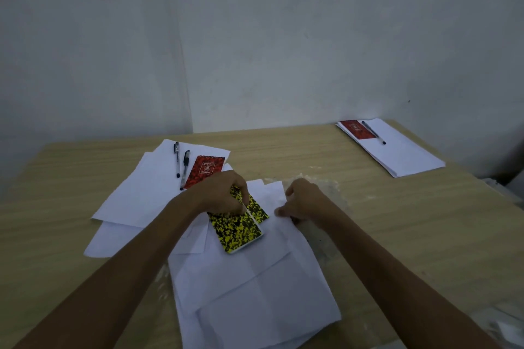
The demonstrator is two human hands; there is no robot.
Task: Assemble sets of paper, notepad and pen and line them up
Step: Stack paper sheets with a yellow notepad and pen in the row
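Observation:
My left hand (224, 193) grips the top of a yellow-and-black speckled notepad (236, 231), which lies tilted on a loose pile of white sheets (255, 286) before me. A second yellow-and-black notepad (259, 208) peeks out just behind it. My right hand (303, 202) rests with curled fingers on the edge of a white sheet beside the notepads. Further left, a red notepad (204, 170) and two pens (181, 163) lie on other white sheets (136, 195). At the far right, one set lies together: folded paper (402, 150), red notepad (356, 129) and pen (373, 132).
The wooden table (382, 221) stands in a corner against pale walls (283, 37). Crinkled clear plastic wrapping (331, 190) lies under and behind my right hand. More clear plastic shows at the lower right edge (499, 323).

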